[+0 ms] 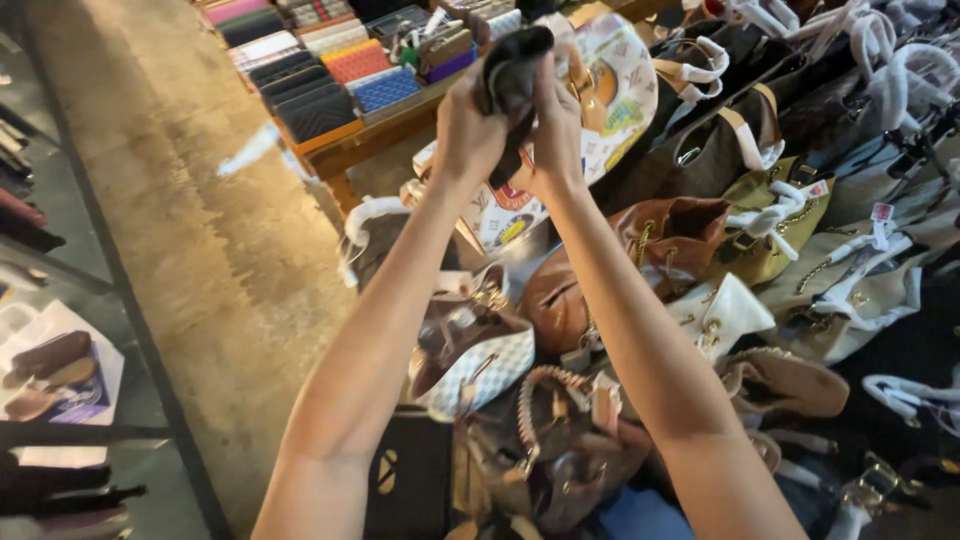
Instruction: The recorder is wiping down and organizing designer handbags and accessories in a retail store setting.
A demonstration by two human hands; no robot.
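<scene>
Both my arms reach up and forward over a heap of handbags. My left hand [465, 130] and my right hand [555, 120] grip a dark brown leather bag [510, 65] between them, held up high. The bag's dark body shows above my fingers; its lower part hangs between my hands. Right behind it is a white bag with colourful prints [620, 85]. Below my arms lie a brown bucket bag [655, 245], a white checkered bag [480, 375] and a bag with a braided handle [550, 385].
A wooden table [345, 140] at the top holds rows of wallets in dark, red and blue [355, 75]. Many bags with wrapped white handles [780, 215] pile up on the right. A concrete floor [200, 230] runs down the left, beside a glass case with items [50, 370].
</scene>
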